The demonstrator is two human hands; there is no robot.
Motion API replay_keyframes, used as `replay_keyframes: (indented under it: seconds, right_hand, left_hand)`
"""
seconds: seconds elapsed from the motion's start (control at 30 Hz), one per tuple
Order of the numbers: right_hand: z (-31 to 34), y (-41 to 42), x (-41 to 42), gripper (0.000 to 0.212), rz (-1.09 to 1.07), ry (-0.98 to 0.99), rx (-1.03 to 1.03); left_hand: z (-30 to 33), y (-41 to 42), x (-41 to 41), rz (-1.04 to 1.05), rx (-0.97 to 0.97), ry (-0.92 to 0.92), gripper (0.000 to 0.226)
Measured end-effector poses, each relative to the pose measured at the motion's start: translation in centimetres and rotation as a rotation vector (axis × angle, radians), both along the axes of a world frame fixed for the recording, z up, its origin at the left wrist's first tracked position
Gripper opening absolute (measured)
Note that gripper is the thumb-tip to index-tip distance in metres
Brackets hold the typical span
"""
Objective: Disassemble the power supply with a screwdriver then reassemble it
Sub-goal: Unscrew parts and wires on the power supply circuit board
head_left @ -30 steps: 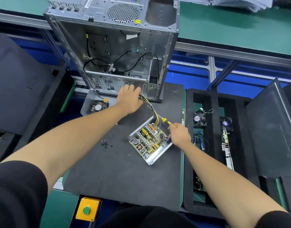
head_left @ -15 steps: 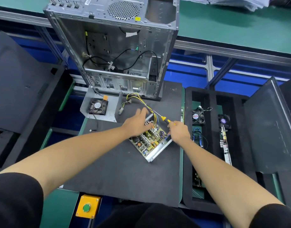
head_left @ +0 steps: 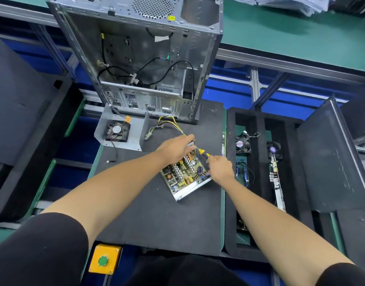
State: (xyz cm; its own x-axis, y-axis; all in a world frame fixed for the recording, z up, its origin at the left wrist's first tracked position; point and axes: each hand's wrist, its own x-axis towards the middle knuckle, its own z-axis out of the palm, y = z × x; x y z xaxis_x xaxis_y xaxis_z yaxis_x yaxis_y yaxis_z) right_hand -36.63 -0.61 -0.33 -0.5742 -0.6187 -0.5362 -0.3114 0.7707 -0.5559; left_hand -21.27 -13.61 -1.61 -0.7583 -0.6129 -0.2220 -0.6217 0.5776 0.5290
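The opened power supply [head_left: 182, 183] lies on the black mat [head_left: 156, 219], its circuit board exposed in a metal tray. My left hand [head_left: 176, 149] grips the tray's far corner, where the yellow cable bundle [head_left: 169, 122] leaves it. My right hand [head_left: 219, 168] holds a yellow-and-black screwdriver [head_left: 204, 154] at the tray's right side. The screwdriver's tip is hidden among the board's parts. The power supply's cover [head_left: 136, 133] with its fan [head_left: 116, 132] lies at the mat's far left.
An open computer case [head_left: 140, 58] stands upright behind the mat. A black foam tray [head_left: 260, 124] on the right holds small fans and circuit boards. A dark panel [head_left: 330, 157] leans at the far right. A yellow box with a green button [head_left: 104, 260] sits near me.
My left hand left the cables near the computer case and came back to the power supply's far corner. The cable bundle now lies on the mat. My right hand barely moved.
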Motion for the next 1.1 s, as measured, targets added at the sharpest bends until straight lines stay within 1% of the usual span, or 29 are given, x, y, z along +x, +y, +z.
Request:
replay_keyframes:
  seconds: [0.07,0.17,0.2,0.33,0.4,0.43,0.5,0.57,0.6,0.63,0.7,0.77,0.8,0.87,0.9,0.97,1.03,1.1]
  right_hand:
    - [0.1,0.0,0.3,0.042,0.005,-0.002,0.010]
    - [0.0,0.1,0.4,0.039,-0.020,-0.009,0.008]
    - [0.1,0.2,0.5,0.036,-0.035,-0.017,0.003]
    - [0.1,0.5,0.5,0.032,-0.077,-0.044,-0.020]
    - [0.1,0.6,0.5,0.033,-0.085,-0.051,-0.027]
    - [0.2,0.6,0.5,0.033,-0.083,-0.050,-0.027]
    - [0.3,0.6,0.6,0.033,-0.076,-0.040,-0.024]
    - [0.4,0.5,0.7,0.033,-0.067,-0.030,-0.021]
    - [0.4,0.5,0.7,0.032,-0.063,-0.029,-0.020]
    - [0.5,0.5,0.7,0.032,-0.060,-0.029,-0.017]
    - [0.7,0.5,0.7,0.032,-0.056,-0.016,-0.003]
    - [0.9,0.5,0.7,0.031,-0.043,0.008,0.011]
    - [1.0,0.5,0.7,0.030,-0.039,0.020,0.013]
    - [1.0,0.5,0.7,0.026,-0.028,0.039,0.026]
    - [1.0,0.4,0.7,0.025,-0.015,0.043,0.034]
    - [1.0,0.4,0.7,0.025,-0.018,0.021,0.032]
    - [1.1,0.4,0.7,0.028,-0.047,-0.008,0.012]
    - [1.2,0.5,0.8,0.028,-0.059,-0.025,0.000]
  left_hand:
    - [0.1,0.0,-0.3,0.021,-0.067,-0.041,0.026]
    - [-0.2,0.5,-1.0,0.066,-0.304,-0.081,0.029]
    - [-0.1,0.5,-1.1,0.077,-0.347,-0.090,0.030]
    - [-0.2,0.4,-1.0,0.174,-0.287,-0.069,0.026]
    - [-0.3,0.4,-0.7,0.132,-0.326,-0.109,0.025]
    - [-0.4,0.6,-0.4,0.102,-0.335,-0.142,0.028]
    - [-0.4,1.0,0.3,0.090,-0.321,-0.175,0.042]
    - [0.0,2.0,0.9,0.146,-0.345,-0.127,0.052]
    - [0.4,2.7,1.2,0.175,-0.387,-0.077,0.051]
    - [0.9,3.6,1.2,0.178,-0.432,-0.016,0.044]
    - [1.9,5.6,1.1,0.057,-0.476,0.092,0.034]
    - [2.2,7.7,0.7,-0.131,-0.436,0.087,0.036]
    - [2.1,8.7,0.5,-0.179,-0.371,0.051,0.039]
    - [1.8,10.3,0.2,-0.166,-0.245,-0.036,0.043]
    - [1.7,10.8,0.0,-0.138,-0.227,-0.068,0.044]
    - [1.9,11.4,-0.3,-0.104,-0.234,-0.130,0.044]
    - [2.2,11.8,-0.7,-0.115,-0.263,-0.185,0.041]
    - [2.2,12.4,-0.9,-0.097,-0.260,-0.187,0.037]
